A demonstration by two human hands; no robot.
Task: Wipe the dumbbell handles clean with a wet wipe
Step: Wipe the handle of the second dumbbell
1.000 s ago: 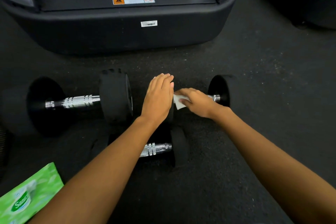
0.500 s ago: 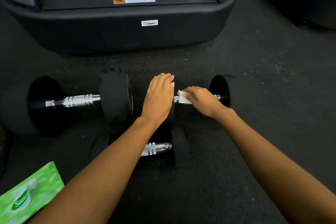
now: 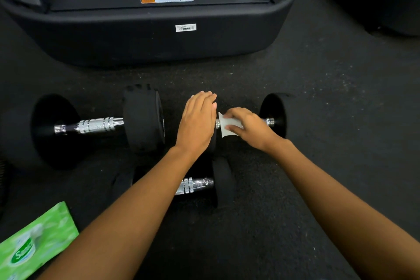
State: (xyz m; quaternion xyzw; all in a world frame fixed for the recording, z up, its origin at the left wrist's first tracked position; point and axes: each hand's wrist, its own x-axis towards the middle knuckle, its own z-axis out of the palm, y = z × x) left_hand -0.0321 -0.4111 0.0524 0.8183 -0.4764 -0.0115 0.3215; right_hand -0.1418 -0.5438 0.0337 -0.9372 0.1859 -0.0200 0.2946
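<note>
3 dumbbells lie on the dark rubber floor (image 3: 318, 98): the large black-and-chrome dumbbell (image 3: 95, 125) left, the small black-and-chrome dumbbell (image 3: 275, 111) right of it, the 3rd chrome-handled dumbbell (image 3: 197, 185) nearer, before both. Behind them stands the black treadmill base (image 3: 147, 41). The green plastic wipes pack (image 3: 34, 248) lies near left. The white wet wipe (image 3: 226, 124) sits on the small dumbbell's handle (image 3: 268, 121).

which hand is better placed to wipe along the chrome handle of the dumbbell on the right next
Right. The right hand pinches the white wet wipe around the chrome handle of the black dumbbell, so it can slide along it. The left hand lies flat on that dumbbell's inner weight, holding nothing.
</note>
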